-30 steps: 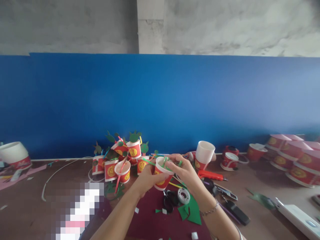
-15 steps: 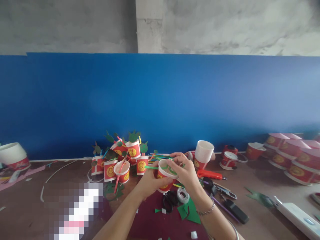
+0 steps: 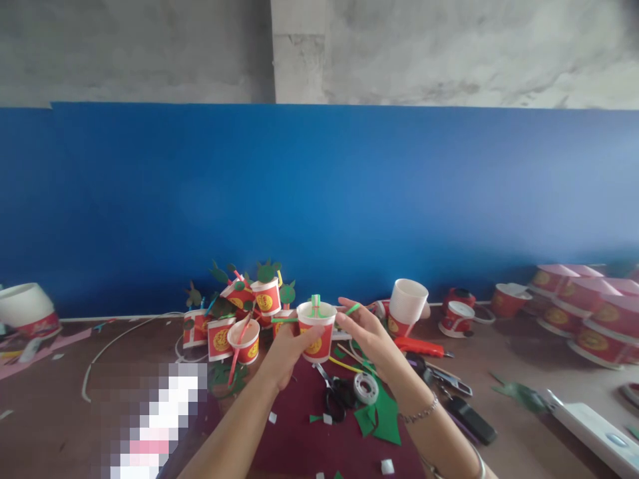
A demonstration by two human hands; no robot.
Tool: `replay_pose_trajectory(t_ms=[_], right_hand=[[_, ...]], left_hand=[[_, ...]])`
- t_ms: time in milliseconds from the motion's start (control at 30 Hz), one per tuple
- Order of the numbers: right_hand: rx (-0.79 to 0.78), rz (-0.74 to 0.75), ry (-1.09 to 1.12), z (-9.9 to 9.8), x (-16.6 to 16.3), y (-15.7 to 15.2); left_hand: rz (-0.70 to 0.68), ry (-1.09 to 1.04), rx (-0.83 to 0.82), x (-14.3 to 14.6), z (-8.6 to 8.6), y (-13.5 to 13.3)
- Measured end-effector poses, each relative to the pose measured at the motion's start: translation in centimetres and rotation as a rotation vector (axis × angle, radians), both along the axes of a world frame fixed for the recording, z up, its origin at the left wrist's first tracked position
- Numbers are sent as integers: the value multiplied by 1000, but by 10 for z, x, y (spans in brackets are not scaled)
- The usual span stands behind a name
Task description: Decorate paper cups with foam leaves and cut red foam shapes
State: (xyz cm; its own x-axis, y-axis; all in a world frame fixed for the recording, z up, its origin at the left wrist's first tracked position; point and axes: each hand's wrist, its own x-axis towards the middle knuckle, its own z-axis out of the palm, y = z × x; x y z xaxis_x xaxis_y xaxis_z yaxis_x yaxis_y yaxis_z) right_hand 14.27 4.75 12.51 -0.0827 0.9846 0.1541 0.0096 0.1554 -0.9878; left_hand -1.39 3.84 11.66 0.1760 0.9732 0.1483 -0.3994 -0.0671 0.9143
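Gripping a red-and-white cup [image 3: 322,340] at center frame, just below the middle, with the left hand [image 3: 287,349]: thumb across the front, fingers behind the left side and mostly hidden. Cup is roughly upright, mouth up, off the surface [image 3: 130,342]. Green straw [image 3: 315,305] inside it, bent, shows above the rim; another green bit [image 3: 284,320] sticks out left, by the left hand.

Right hand [image 3: 372,338] is just right of the cup, fingers loosely spread, thumb near the rim; can't tell if it touches. Green strip [image 3: 353,309] lies at its fingers; can't tell if pinched. Bracelet [image 3: 422,412] on that wrist.

Below the cup, lower center: maroon sheet [image 3: 294,442] with black scissors [image 3: 335,402], tape roll [image 3: 366,388] just beside them, green paper [image 3: 388,416] and small white scraps. Left of the left hand: cluster of red cups [image 3: 221,340], some with green paper cutouts [image 3: 268,272], one with a red straw [image 3: 234,362] hanging out front. Right of the right hand: white cup [image 3: 409,303], red cutter [image 3: 419,347], black fob [image 3: 470,420]. Far right: pink-topped cups [image 3: 599,326], blurred. Blue panel [image 3: 319,199] behind everything.
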Motion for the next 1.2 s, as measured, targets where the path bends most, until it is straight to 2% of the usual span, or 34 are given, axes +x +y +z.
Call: replay_pose_trajectory(t_ms=[200,367,467,533,667,800,900,1067,1200], right_hand=[[50,164,-98,-6,-3,1],[42,189,-140,-7,-2,-1],[3,148,-82,-9,-2,1],[1,55,-33,-8,-2,2],[166,-163,-111,-2,3,4],[250,-156,-280,-4,6,7],[283,-171,-352,-9,6,10],[333,-219,-350,-13,4,13],[316,-238,-291,-16,3,14]], left_hand=[[-40,-14,16,-2,-3,2],[-52,-17,28,-5,-1,2],[-37,-22,23,-5,-4,5],[-25,-2,17,-5,-6,7],[7,113,20,-5,-7,7],[-19,287,85,-4,-8,3],[-43,329,126,-3,-11,2],[-66,364,129,-3,-13,1],[-83,357,133,-4,-11,0]])
